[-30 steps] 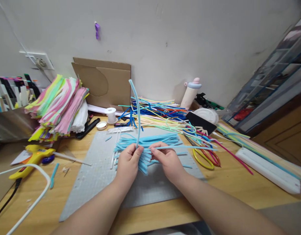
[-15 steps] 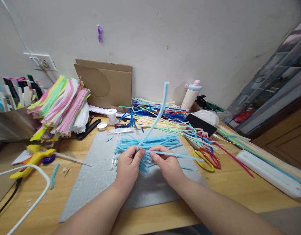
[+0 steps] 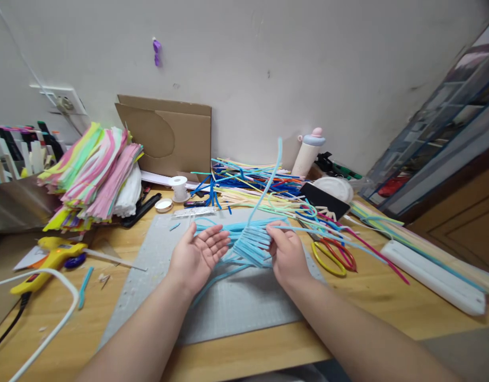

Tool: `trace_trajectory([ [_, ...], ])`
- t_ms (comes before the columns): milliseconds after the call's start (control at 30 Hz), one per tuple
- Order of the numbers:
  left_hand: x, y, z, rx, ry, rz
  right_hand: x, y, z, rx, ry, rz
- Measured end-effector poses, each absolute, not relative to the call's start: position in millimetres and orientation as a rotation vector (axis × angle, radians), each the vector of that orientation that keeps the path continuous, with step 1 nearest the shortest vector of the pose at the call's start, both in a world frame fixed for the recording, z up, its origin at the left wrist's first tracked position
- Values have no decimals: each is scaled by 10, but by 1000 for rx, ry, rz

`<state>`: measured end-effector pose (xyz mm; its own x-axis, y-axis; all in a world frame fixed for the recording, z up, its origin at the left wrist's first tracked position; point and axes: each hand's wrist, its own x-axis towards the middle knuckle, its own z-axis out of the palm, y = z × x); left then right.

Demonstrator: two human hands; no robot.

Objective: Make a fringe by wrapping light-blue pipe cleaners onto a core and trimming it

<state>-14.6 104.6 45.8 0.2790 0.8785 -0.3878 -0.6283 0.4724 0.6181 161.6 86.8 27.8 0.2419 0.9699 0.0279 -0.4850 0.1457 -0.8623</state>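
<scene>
Over the grey cutting mat (image 3: 224, 323), my right hand (image 3: 288, 252) is closed on the right edge of a woven piece of light blue pipe cleaners (image 3: 252, 245). One long strand of it curves up toward the wall, and others stick out to the right and lower left. My left hand (image 3: 199, 254) is open just left of the piece, palm turned up and fingers spread, holding nothing. Behind the hands, a pile of loose light blue pipe cleaners (image 3: 228, 225) lies on the mat, partly hidden by the woven piece.
Scissors (image 3: 330, 259) with yellow and red handles lie right of the mat. A yellow glue gun (image 3: 49, 262) and its white cable are at left. Many coloured pipe cleaners (image 3: 252, 185) lie along the wall near a bottle (image 3: 308, 154). A white power strip (image 3: 431, 276) sits at right.
My left hand has let go of the woven blue piece and opened, palm up, to its left. My right hand now holds the piece alone, at its right edge, turned to show more weave.
</scene>
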Motion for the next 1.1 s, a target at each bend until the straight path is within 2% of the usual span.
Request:
trace_trajectory([
  [333,-181,1031,538,177,565,1227,1568,845,287,-949,-757,1177],
  [867,-96,756,689,435,269,1088,1546,831,259,-1016,-789,1194],
  [1100,-62,590,835,325,411,1086,1544,825,229,-981,-779,1239],
])
